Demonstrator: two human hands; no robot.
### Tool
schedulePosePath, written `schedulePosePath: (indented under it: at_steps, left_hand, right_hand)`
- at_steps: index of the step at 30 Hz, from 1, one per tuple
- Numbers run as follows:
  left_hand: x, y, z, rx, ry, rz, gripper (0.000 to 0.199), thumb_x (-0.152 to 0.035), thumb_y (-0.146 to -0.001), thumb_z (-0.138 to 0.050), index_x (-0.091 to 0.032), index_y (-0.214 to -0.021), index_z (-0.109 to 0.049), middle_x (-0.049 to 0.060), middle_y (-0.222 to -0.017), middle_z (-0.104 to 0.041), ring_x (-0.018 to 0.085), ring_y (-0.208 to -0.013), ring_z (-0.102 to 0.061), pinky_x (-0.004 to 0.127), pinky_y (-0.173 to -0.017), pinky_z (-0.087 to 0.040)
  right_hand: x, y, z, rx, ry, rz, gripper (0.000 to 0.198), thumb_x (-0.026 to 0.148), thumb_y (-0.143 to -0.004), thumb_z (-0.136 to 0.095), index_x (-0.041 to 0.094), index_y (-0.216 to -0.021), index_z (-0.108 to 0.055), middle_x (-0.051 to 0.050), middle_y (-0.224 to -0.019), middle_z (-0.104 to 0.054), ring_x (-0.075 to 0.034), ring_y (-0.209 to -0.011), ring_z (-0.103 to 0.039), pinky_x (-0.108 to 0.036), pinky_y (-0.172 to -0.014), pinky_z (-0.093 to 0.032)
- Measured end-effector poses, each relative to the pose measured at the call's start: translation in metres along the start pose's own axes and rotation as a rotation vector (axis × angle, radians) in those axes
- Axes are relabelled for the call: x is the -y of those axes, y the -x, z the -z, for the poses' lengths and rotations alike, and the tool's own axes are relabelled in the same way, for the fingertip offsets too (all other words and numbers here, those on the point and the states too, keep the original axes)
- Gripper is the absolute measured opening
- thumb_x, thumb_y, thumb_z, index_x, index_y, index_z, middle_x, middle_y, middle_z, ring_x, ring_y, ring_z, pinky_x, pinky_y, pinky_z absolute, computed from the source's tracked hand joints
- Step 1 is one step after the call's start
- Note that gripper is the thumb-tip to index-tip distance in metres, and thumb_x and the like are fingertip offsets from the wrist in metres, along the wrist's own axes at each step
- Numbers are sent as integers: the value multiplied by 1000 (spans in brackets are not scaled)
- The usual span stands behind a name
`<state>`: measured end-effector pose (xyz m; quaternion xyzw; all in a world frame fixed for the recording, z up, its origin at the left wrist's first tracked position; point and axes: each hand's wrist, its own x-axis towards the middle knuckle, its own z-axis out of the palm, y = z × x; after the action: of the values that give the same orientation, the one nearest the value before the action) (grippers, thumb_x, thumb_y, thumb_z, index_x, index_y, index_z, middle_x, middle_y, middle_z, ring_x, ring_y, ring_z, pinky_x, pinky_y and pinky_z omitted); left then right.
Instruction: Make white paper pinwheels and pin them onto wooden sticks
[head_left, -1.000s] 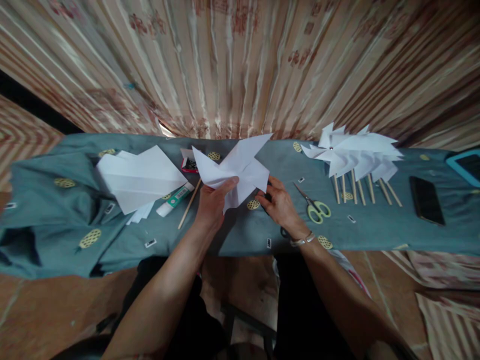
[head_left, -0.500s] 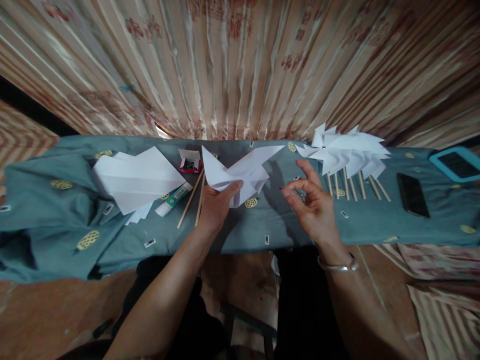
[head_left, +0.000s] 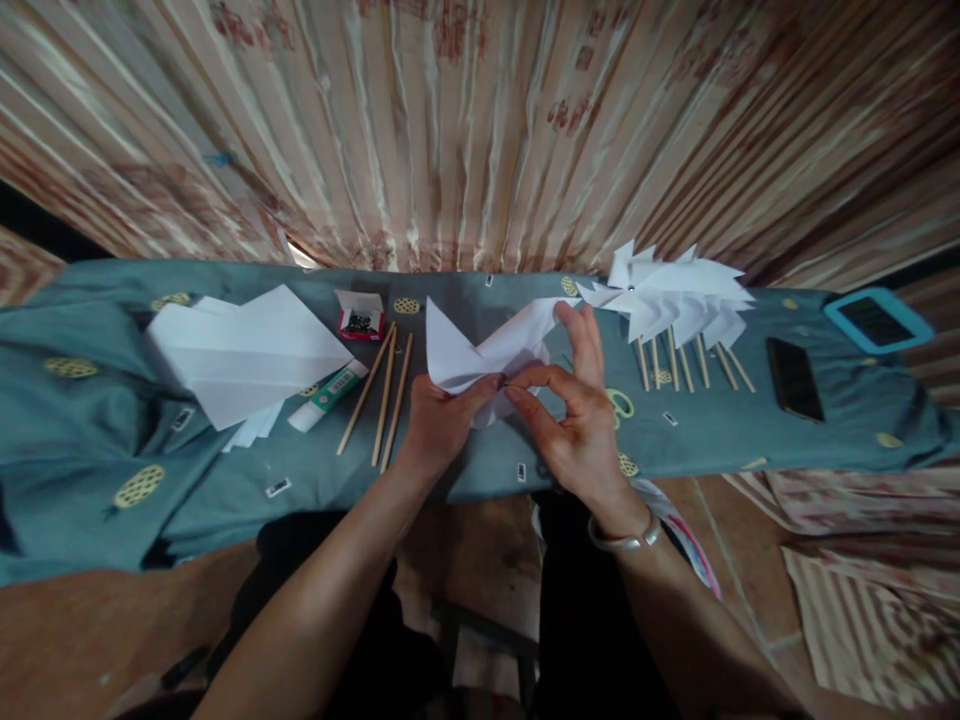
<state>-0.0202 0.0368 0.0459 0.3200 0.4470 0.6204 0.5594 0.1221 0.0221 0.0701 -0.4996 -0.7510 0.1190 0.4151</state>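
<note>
A white paper pinwheel [head_left: 517,335] with its corners folded toward the middle is held up over the cloth. My left hand [head_left: 446,420] grips its lower edge, thumb pressed on the front near the centre. At that same spot the thumb and index finger of my right hand [head_left: 574,420] are pinched together on a thumbtack, now mostly hidden by the fingertips. The other right fingers are raised against the paper's right side. Left of my hands lie three wooden sticks [head_left: 385,395] and an open red-and-white box [head_left: 361,318] of small dark-looking tacks.
A green-and-white glue stick [head_left: 328,396] lies beside stacked white paper [head_left: 247,350]. Right of my hands are overlapping pinwheels on sticks [head_left: 675,300], scissors with pale green handles [head_left: 619,403], a dark phone [head_left: 795,378] and a blue-framed tablet [head_left: 879,320]. A curtain [head_left: 450,130] hangs behind.
My right hand has moved left to the pinwheel's centre, bringing the thumbtack to the paper beside my left thumb. The scissors and more of the sticks have come into sight.
</note>
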Motion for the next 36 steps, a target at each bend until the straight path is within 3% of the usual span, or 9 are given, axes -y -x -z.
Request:
schedulePosePath:
  at_steps: [13,25,36]
  left_hand:
    - [-4,3,1,16,-66,28,16,-22,-56,-85,-16,-68,-76,2,-70,-75,19,-66,-68,29,-64,-54]
    - [-1,4,3,42,-98,-33,11,-20,-61,-82,-17,-70,-77,1,-71,-76,18,-66,-68,28,-63,-55]
    - [-6,6,1,14,-30,60,14,-19,-54,-86,-17,-65,-76,1,-67,-75,20,-67,-70,31,-66,-57]
  right_hand:
    - [-1,-3,1,59,-183,-159,10,27,-87,-63,25,-79,-68,5,-156,-40,-29,-153,-19,-58,-123,-19]
    - [-6,-2,1,74,-243,-192,8,26,-86,-65,24,-79,-68,3,-155,-43,-28,-152,-21,-56,-122,-20]
    - [-6,0,-3,77,-281,-225,7,27,-86,-65,23,-79,-66,-1,-155,-44,-27,-151,-24,-54,-123,-16]
